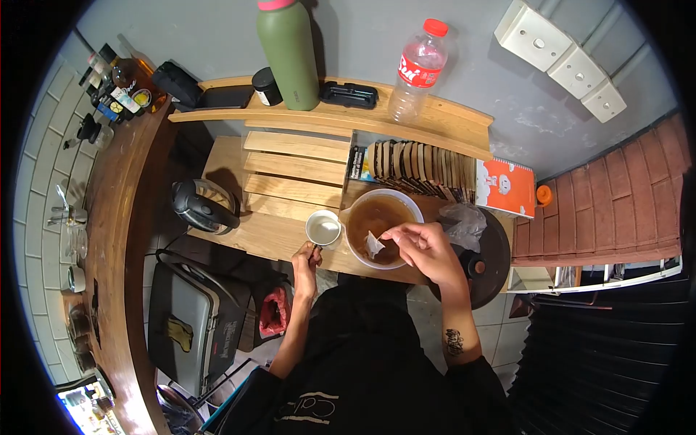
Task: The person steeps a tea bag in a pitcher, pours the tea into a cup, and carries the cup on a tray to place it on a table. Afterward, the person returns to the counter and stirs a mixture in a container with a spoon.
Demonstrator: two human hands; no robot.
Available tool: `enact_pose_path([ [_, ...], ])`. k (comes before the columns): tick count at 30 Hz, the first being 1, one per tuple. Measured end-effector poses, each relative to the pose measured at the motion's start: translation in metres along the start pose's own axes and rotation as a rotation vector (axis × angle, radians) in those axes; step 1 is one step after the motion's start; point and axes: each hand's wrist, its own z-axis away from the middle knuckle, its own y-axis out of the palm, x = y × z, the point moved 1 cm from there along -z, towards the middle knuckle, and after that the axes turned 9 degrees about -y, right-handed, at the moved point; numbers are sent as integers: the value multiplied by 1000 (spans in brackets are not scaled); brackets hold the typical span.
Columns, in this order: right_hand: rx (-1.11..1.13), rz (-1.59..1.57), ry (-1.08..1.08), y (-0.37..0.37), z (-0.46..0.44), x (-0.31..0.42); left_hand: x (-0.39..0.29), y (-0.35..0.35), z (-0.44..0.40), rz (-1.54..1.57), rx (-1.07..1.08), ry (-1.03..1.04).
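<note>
A white bowl (418, 210) of brown liquid sits at the front of the wooden desk. Over its front part, my right hand (420, 248) pinches a small whitish tea bag (374, 245), which hangs at the liquid's surface. Just left of the bowl is a small white cup (322, 228) with a dark handle. My left hand (306, 262) is closed on that handle. Pale contents or a reflection show inside the cup; which, I cannot tell.
Behind are a slatted wooden stand (293, 168), a row of books (420, 168) and an orange notebook (505, 187). A kettle (205, 206) stands left. The shelf holds a green bottle (288, 54) and a plastic bottle (418, 72). A plastic bag (464, 223) lies right of the bowl.
</note>
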Motion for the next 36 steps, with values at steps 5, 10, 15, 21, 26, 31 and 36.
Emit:
enact_pose_path([
  [5,42,-81,71,5,0,-34,-4,0,1,-11,5,-8],
  [10,-21,-57,-11,-8,1,-1,-4,1,0,0,23,2],
  [15,-41,-52,-14,-6,0,-27,-4,2,-1,15,25,14],
  [21,-50,-44,-75,-20,2,-1,-7,1,-2,6,1,6],
  [26,-71,14,-92,-22,4,-26,-4,-3,-4,3,-16,-10],
  [31,-180,392,-175,-39,26,-63,-3,-6,-7,-107,9,1],
  [36,-275,516,-137,-66,47,-79,0,-7,-16,-116,41,27],
])
